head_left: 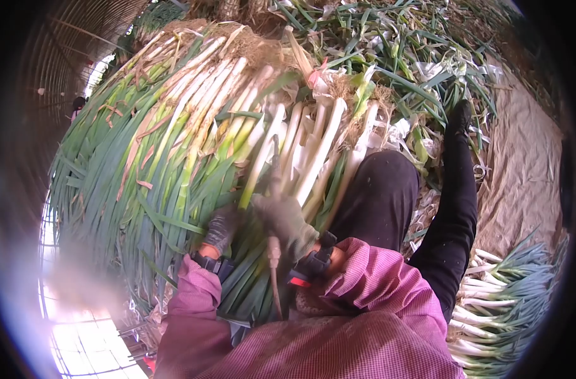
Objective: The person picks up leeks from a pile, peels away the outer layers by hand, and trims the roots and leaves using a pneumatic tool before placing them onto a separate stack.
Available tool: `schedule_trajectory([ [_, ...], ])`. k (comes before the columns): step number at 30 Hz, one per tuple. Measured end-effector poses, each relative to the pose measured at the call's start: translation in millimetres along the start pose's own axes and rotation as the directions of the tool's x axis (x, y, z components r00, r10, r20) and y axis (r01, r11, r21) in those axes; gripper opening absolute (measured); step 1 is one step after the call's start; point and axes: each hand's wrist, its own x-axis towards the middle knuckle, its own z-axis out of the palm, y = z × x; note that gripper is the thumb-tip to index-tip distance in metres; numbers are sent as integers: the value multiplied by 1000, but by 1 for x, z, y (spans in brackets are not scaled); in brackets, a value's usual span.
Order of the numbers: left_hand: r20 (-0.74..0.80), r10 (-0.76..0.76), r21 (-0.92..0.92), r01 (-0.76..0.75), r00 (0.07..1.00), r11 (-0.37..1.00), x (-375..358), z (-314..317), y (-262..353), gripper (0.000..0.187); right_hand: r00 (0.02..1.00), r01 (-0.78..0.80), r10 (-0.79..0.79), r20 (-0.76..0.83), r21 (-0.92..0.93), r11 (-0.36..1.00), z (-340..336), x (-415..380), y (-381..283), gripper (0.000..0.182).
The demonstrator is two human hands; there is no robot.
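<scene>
My right hand point(291, 222), in a grey-green work glove, is closed round a slim tool that looks like an air blow gun point(276, 174). Its grey nozzle points up over the leeks, and a thin pinkish-brown hose point(274, 256) runs down below the glove. My left hand point(223, 226), in a dark grey glove, is low among the green leaves beside a leek point(261, 161); its fingers are blurred and partly hidden. A thick layer of leeks point(193, 107) lies in front, white stems and roots upward, leaves hanging toward the lower left.
Loose leaves and peelings point(395, 57) are heaped at the back. Stacked leeks with white stems point(483, 309) lie at the lower right, near a brown sheet point(521, 164). My legs point(449, 221) extend to the right of the leeks. Bright wire mesh point(79, 335) is at lower left.
</scene>
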Motion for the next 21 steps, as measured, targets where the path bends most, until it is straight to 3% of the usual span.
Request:
schedule_trajectory([
  [3,-142,-186,152,207,972,966,26,-29,41,16,999,-42,42,-12,23,999,-4,7,10,28],
  [6,-296,-236,-431,91,926,898,66,-80,81,23,999,24,-21,-40,78,997,0,5,18,29],
  [8,-288,-69,-561,-110,955,821,102,-102,108,31,993,101,-94,-69,98,990,4,4,28,28],
  [10,-157,-15,-266,-27,988,964,140,-104,131,38,978,187,-179,-107,76,979,4,8,44,27],
  [13,107,-74,160,57,991,985,196,-67,137,49,993,90,-75,-88,178,980,-2,1,43,26],
  [16,142,115,270,-150,983,951,209,-70,131,54,997,35,-27,-70,119,992,-4,-11,34,26],
  [20,274,65,246,-135,960,960,205,-87,145,47,999,39,-35,-30,144,989,-4,-11,42,25],
  [21,157,139,381,-190,978,905,194,-88,153,34,998,65,-62,-32,130,989,-4,-9,47,25],
])
